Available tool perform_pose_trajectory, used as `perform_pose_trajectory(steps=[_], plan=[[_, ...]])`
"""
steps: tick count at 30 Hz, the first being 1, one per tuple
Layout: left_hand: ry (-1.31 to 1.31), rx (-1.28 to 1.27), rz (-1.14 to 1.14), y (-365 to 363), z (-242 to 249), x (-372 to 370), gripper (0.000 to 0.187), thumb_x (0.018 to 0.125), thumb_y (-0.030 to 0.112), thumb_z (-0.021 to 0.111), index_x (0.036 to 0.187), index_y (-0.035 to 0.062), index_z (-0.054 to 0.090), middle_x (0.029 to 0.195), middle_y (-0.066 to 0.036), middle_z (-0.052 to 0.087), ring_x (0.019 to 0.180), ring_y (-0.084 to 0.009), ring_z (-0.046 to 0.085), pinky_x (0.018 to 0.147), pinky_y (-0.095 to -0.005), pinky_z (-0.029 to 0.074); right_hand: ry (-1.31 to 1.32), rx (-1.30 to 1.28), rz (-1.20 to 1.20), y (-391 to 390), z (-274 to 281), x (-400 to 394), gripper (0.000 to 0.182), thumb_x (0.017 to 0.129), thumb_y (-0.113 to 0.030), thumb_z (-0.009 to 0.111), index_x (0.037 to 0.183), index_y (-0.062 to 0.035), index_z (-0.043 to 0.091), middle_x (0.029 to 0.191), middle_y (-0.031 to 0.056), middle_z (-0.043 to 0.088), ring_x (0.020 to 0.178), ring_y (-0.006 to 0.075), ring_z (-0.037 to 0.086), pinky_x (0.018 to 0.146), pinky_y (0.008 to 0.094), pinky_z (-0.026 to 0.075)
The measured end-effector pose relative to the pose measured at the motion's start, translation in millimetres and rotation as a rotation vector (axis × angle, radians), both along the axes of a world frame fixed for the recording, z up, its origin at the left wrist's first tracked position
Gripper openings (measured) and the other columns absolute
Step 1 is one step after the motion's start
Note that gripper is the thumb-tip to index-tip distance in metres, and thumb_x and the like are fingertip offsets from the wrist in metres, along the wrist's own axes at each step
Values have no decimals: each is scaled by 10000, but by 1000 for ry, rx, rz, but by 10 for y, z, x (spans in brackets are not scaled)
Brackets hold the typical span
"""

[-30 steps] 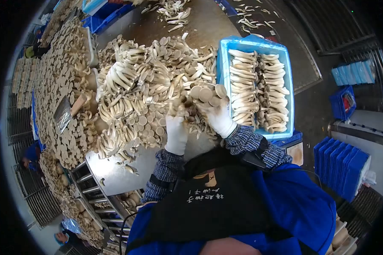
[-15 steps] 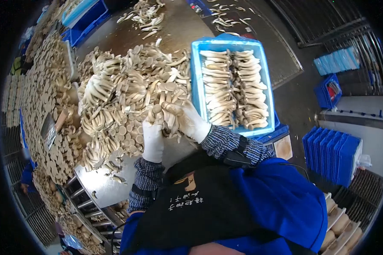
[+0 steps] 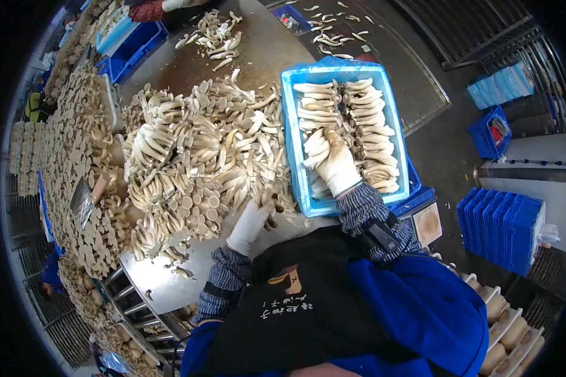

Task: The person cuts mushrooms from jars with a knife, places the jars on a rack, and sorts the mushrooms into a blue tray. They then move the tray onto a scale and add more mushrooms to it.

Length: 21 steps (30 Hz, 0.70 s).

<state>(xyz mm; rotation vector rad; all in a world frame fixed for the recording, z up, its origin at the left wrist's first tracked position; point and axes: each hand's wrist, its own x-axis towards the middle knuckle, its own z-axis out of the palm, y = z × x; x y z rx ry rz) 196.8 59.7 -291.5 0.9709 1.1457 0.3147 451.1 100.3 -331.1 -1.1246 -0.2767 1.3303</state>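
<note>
A small bunch of pale mushrooms [image 3: 316, 149] is inside the light-blue box [image 3: 295, 157], at its left row. The right hand [image 3: 338, 171], in a white glove, is closed rather narrow around this bunch. I think the mushrooms are light, smooth and a little springy, perhaps slightly slippery; the caps may break or bruise. The better hold is around the thick stems, several together, with soft pressure, and not by the cap edges.

In the box, two rows lie with stems outward and darker caps meeting in the middle. Just beside the box is the loose pile [image 3: 201, 144] on the metal table [image 3: 163, 286]. The left hand [image 3: 250, 225], also gloved, is at the pile's near edge, fingers bent by some brown caps; whether it grips them, I cannot tell. Farther left, a cleaver [image 3: 83, 202] lies on more mushrooms. Across the table is another person's sleeve [image 3: 148, 10].
</note>
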Motion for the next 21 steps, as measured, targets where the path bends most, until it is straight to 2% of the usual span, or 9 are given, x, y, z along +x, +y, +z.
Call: perform_pose_trajectory(steps=[1, 2, 7, 10, 11, 14, 16, 17, 21], plan=[[3, 16, -5, 5, 107, 7, 463, 1002, 147, 505, 1416, -35, 407, 1173, -116, 612, 1049, -164, 576, 947, -268, 449, -274, -13, -2, 114, 23, -4, 100, 979, -166, 546, 895, -136, 593, 793, -12, 634, 712, 140, 628, 637, 272, 516], [82, 85, -39, -13, 211, 34, 478, 991, 144, 532, 1416, -34, 405, 1192, -111, 611, 1065, -159, 573, 947, -269, 449, 522, 28, -124, 180, 51, 27, 92, 987, -127, 535, 935, -111, 608, 823, 3, 642, 743, 140, 632, 662, 251, 524], [207, 190, -31, 2, 184, -43, 467, 951, 118, 617, 1373, -12, 468, 1143, -83, 645, 986, -115, 598, 845, -262, 498, 746, -27, -399, 264, -279, -83, 86, 966, -40, 548, 1005, -65, 621, 885, 38, 651, 808, 151, 635, 763, 308, 548], [108, 242, 25, 8, 31, -121, 428, 949, 110, 617, 1342, -14, 500, 1115, -72, 654, 964, -118, 604, 841, -256, 499, -249, 163, -140, -38, -437, -88, 108, 976, -46, 532, 1016, 5, 618, 892, 56, 630, 736, 153, 585, 643, 274, 495], [45, 250, 56, 7, 9, -132, 419, 949, 109, 615, 1334, -16, 508, 1114, -71, 653, 968, -119, 602, 849, -258, 497, 574, 129, -237, -99, -83, -97, 119, 972, -54, 539, 1029, 23, 610, 867, 63, 612, 701, 157, 550, 627, 293, 473], [64, 318, 79, -4, 39, -76, 401, 952, 111, 607, 1318, -27, 522, 1112, -71, 653, 980, -121, 597, 870, -260, 489, 573, 202, -91, -342, -77, -86, 72, 956, -73, 572, 998, -29, 611, 858, 48, 620, 707, 171, 589, 758, 335, 517], [55, 271, 77, -11, -66, -109, 399, 955, 114, 600, 1318, -30, 521, 1127, -72, 650, 985, -128, 599, 879, -260, 485, 26, -105, -33, -424, 446, -152, 205, 942, -88, 596, 1118, 16, 602, 931, 89, 645, 791, 175, 637, 779, 355, 525], [45, 238, 75, -24, -107, -119, 397, 959, 117, 593, 1319, -34, 520, 1142, -73, 647, 991, -135, 600, 889, -259, 482, -56, -75, 14, -455, 559, -128, 349, 919, -88, 617, 1230, 57, 554, 1003, 126, 659, 889, 190, 662, 824, 362, 528], [1, 50, 122, -98, -179, -107, 418, 971, 141, 577, 1348, -22, 498, 1190, -93, 630, 964, -137, 617, 835, -269, 512, -1585, 300, 286, -253, 527, 157, 425, 833, -85, 638, 1246, -16, 563, 1161, 175, 601, 1041, 316, 611, 910, 413, 506]])
